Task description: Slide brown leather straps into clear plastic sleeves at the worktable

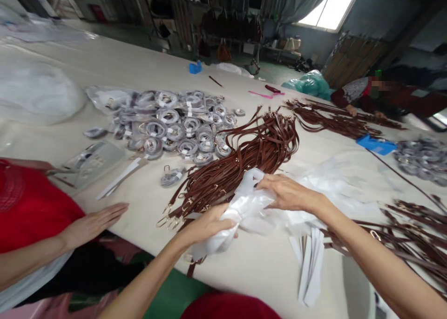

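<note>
Between my two hands is a crumpled clear plastic bag [249, 205]. My left hand [209, 226] is wrapped round its lower left part, the thumb lying across it. At the bag's upper right, my right hand [284, 193] pinches the plastic. Directly behind the bag lies a large bundle of brown leather straps [230, 170] with gold-coloured clasps. The end of a brown strap [191, 267] shows below my left hand at the table edge; whether it is in the bag I cannot tell. More loose plastic bags [324, 188] spread to the right of my right hand.
Coiled straps in clear bags [174, 123] are heaped at back left. White paper strips [310, 263] lie near the front edge, with more brown straps [415, 235] at right. A co-worker's hand [94, 223] rests on the table [136, 216] at left; another person [359, 95] handles straps far right.
</note>
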A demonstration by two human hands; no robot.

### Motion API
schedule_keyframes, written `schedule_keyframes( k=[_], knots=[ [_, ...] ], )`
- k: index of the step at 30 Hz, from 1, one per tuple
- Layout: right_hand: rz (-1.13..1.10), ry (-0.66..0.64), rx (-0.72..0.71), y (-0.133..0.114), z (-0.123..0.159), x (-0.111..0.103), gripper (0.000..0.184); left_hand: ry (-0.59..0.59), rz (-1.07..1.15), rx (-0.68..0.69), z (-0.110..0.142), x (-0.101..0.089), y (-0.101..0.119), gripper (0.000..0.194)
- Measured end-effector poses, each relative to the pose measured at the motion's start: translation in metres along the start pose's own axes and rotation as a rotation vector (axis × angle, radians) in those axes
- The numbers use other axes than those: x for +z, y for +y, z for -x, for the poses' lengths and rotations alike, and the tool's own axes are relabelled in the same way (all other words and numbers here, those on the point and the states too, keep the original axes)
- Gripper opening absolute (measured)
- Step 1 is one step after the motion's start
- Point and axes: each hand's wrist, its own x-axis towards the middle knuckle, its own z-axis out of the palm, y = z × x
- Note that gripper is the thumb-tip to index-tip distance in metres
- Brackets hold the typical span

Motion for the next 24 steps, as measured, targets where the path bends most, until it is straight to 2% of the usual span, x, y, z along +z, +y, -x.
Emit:
schedule_keyframes(
  k=[2,5,7,10,12,14,16,19,21,24],
  knots=[
    [0.009,-0.011,0.04,-0.011,0.009,0.002,0.043,0.071,0.029,-0.005,0.002,0.001,-0.008,0.03],
    [0.013,0.079,0.088,-0.034,0.025,0.014,0.029,0.131,0.103,-0.019,0.005,0.003,-0.018,0.033],
    [0.024,0.18,0.109,-0.051,0.035,0.028,0.037,0.139,0.167,-0.04,0.008,0.004,-0.025,0.037],
    [0.105,0.401,0.125,-0.074,0.046,0.056,0.047,0.154,0.252,-0.065,0.011,0.003,-0.032,0.04],
    [0.101,0.526,0.163,-0.088,0.049,0.076,0.039,0.165,0.298,-0.081,0.013,0.002,-0.035,0.04],
    [0.014,0.588,0.213,-0.104,0.049,0.093,0.029,0.179,0.345,-0.095,0.013,0.0,-0.036,0.041],
    [-0.072,0.597,0.241,-0.124,0.047,0.108,0.021,0.194,0.397,-0.105,0.012,0.0,-0.035,0.043],
    [-0.131,0.51,0.219,-0.155,0.04,0.123,0.017,0.188,0.469,-0.135,0.011,0.003,-0.032,0.043],
    [-0.188,0.413,0.176,-0.172,0.035,0.125,0.02,0.163,0.511,-0.141,0.011,0.007,-0.028,0.046],
    [-0.337,0.328,0.048,-0.182,0.037,0.117,0.036,0.141,0.547,-0.107,0.011,0.012,-0.022,0.039]
  ],
)
